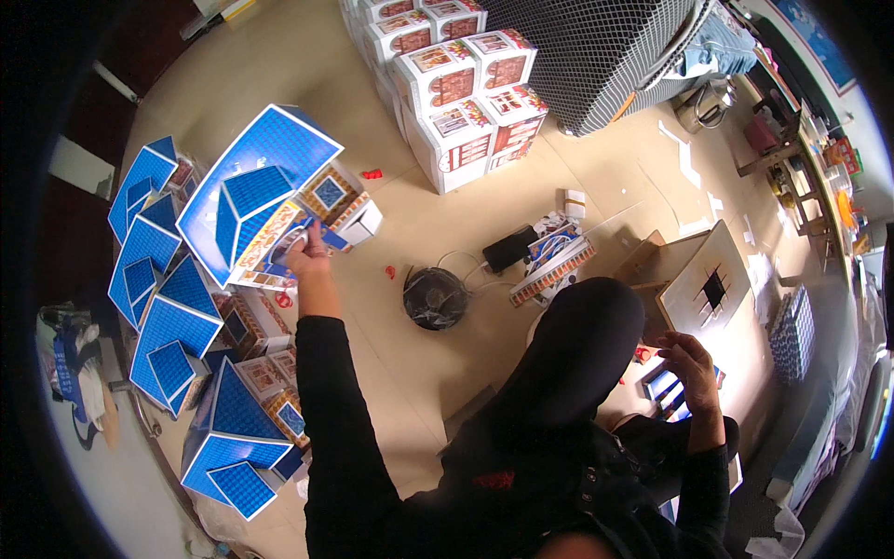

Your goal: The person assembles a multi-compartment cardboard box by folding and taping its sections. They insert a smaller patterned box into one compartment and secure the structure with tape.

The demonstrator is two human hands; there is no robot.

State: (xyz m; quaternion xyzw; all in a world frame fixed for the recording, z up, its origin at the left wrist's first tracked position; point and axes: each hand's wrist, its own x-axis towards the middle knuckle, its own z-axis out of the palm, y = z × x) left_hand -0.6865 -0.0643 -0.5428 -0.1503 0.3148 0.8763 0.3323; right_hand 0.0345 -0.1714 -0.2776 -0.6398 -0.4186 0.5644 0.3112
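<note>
My left hand reaches out to the front of a cardboard toy house with a blue tile-print roof. Its fingers are curled against a printed panel below the small dormer; whether they grip it is hidden. Several similar blue-roofed houses stand in a row beside and below it. My right hand is raised by my knee, fingers bent with their tips close together, near a wooden stool with a slotted top. Nothing is plainly visible between those fingers. Blue printed pieces lie on the floor beside that hand.
White printed boxes are stacked at the top centre beside a mesh-patterned cover. Mid-floor lie a dark round object in plastic, a black phone-like device with a white cable and a brick-print strip. A metal kettle stands at upper right.
</note>
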